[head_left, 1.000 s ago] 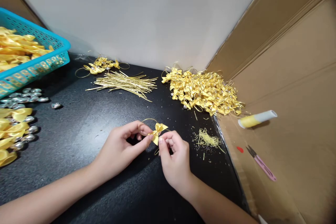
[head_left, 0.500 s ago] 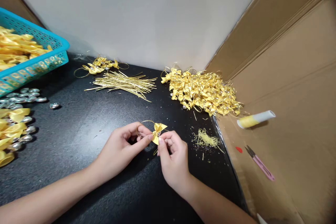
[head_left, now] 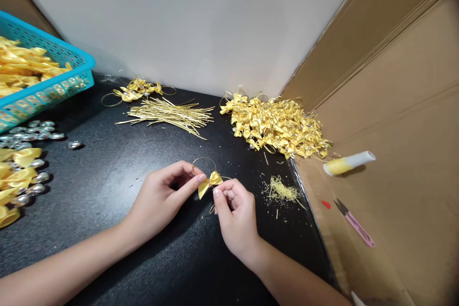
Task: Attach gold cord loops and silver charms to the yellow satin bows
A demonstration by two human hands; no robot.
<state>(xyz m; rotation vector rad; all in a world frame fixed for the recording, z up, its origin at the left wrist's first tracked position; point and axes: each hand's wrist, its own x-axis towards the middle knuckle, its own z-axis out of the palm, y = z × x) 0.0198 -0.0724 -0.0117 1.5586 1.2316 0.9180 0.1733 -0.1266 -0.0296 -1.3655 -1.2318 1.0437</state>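
Newly turned yellow bow [head_left: 215,179], with clippings [head_left: 283,189] at right, lies between left hand [head_left: 161,196], pinching it, and right hand [head_left: 238,215], whose hold is indiscernible.

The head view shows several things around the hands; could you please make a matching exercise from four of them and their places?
1. Yellow bow
2. Turquoise basket
3. Pink-handled snips
4. Gold strips

A. On the cardboard
B. Heaped on the black tabletop
C. Between the left hand and right hand
D. At the far left

Pairs: 1-C, 2-D, 3-A, 4-B.
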